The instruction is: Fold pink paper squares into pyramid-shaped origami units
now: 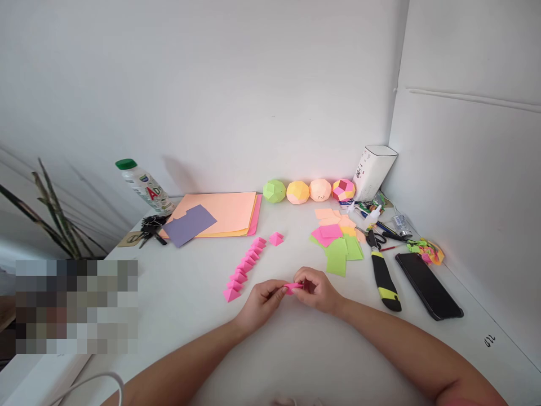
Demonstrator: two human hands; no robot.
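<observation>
Between the fingertips of both hands is a small folded pink paper piece (292, 288). My left hand (262, 301) pinches its left end, and my right hand (318, 288) pinches the right end, partly hiding it. To the left of my hands runs a slanting row of folded pink paper pieces (246, 263), several of them, set close together. One more pink folded piece (276, 239) sits apart, just right of the row's far end. Beyond my right hand lie loose green paper squares (337, 256), with pink squares (331, 232) and pale orange slips (327, 213) behind them.
Several faceted paper balls, one green (274, 191), line the wall. Coloured sheets (220, 211) lie at back left under a purple piece (190, 225), beside keys (152, 228) and a bottle (146, 189). A utility knife (385, 279), scissors (374, 240) and phone (429, 285) lie right.
</observation>
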